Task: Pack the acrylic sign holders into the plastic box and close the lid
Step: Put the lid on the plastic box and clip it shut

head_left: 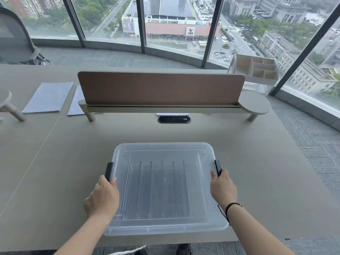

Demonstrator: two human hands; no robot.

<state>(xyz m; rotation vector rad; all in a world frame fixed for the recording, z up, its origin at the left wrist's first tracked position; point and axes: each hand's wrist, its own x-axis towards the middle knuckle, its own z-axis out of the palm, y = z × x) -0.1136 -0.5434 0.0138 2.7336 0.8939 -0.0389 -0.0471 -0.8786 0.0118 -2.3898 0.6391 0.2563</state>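
Note:
A clear plastic box (pixel 163 149) sits on the grey desk near its front edge, with its translucent lid on top. Through the lid I see several acrylic sign holders (pixel 161 190) standing in rows inside. A black latch is on each short side: the left latch (pixel 109 170) and the right latch (pixel 218 167). My left hand (pixel 103 197) grips the left side at its latch, thumb on the lid. My right hand (pixel 223 190) grips the right side the same way, fingers curled round the right latch.
A brown desk divider (pixel 161 87) on a raised rail crosses the desk behind the box. Paper sheets (pixel 47 97) lie at the back left. A white compartment organizer (pixel 257 70) stands at the back right by the window. A cable port (pixel 173 119) sits under the rail.

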